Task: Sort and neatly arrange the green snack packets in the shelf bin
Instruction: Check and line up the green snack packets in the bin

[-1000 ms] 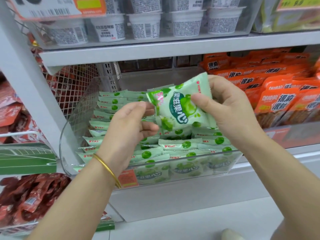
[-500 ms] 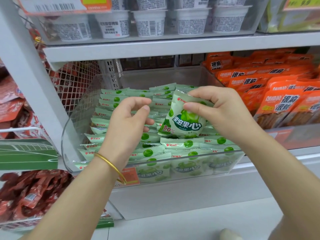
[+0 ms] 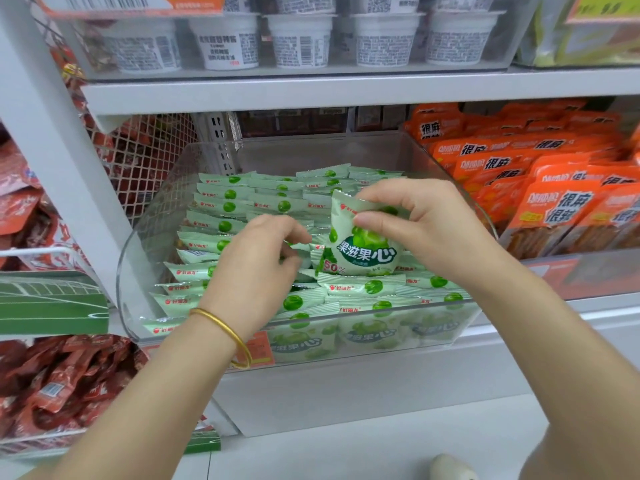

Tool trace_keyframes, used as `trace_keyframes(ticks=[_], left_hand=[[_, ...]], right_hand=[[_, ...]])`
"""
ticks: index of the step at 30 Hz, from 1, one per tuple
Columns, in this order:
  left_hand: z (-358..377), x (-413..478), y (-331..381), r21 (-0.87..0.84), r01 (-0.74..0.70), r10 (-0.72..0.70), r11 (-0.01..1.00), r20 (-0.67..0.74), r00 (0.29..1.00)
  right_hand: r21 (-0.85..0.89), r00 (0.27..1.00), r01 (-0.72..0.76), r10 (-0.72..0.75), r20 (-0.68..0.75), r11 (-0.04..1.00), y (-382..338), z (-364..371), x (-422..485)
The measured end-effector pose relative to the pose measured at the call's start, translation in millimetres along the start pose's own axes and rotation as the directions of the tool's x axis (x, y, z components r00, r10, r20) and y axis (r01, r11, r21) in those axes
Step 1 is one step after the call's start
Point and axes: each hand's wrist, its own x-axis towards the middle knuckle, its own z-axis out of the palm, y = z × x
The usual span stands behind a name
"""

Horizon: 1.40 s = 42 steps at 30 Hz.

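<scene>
A clear plastic bin (image 3: 311, 150) on the shelf holds several pale green snack packets (image 3: 221, 223), standing in rows. My right hand (image 3: 426, 230) pinches the top of one green packet (image 3: 360, 247) and holds it upright, face forward, its lower edge down among the middle rows. My left hand (image 3: 256, 271), with a gold bangle on its wrist, reaches into the bin just left of that packet. Its fingers are curled down onto the packets there. Whether they pinch one is hidden by the hand and blur.
Orange snack packets (image 3: 554, 202) fill the bin on the right. White cups (image 3: 301, 39) line the shelf above. Red packets (image 3: 52, 375) and a wire mesh basket (image 3: 145, 161) sit to the left, beside a green sign (image 3: 52, 303).
My right hand has brought the green packet down from above the bin into the middle rows. My left hand has let go of it and dropped onto the packets beside it.
</scene>
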Motion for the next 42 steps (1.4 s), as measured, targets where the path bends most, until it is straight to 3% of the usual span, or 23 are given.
trace_keyframes(ticks=[6,9,18,23,31,35,39,42], left_hand=[[-1,3,-3,0.027,-0.062,0.061,0.998,0.058,0.996],[-3,4,-5,0.041,-0.083,0.078,0.996,0.105,0.991],[-5,7,-8,0.057,-0.051,0.049,0.997,0.022,0.999],[-8,5,-8,0.041,-0.05,0.049,0.998,0.037,0.998],[-4,6,0,-0.098,-0.205,0.199,0.974,-0.065,0.978],[7,6,0,0.004,-0.184,0.184,0.983,-0.029,0.982],[9,5,-2,0.079,-0.154,0.155,0.985,-0.01,0.988],[13,6,-1,0.113,-0.161,0.16,0.98,0.02,0.987]], right_hand=[[-0.077,0.991,-0.056,0.065,0.119,0.995,5,-2,-6],[-0.072,0.997,-0.043,0.048,0.065,0.996,7,-8,-7],[-0.112,0.99,0.021,-0.005,0.141,0.994,10,-11,-5],[-0.335,0.95,0.165,-0.058,0.307,0.928,5,16,-6],[-0.347,0.982,0.118,-0.058,0.178,0.931,11,6,-2],[-0.38,0.961,0.126,-0.018,0.276,0.916,12,25,-4],[-0.382,0.975,0.087,0.0,0.221,0.92,17,8,-5],[-0.384,0.966,0.094,0.009,0.259,0.919,19,11,-7]])
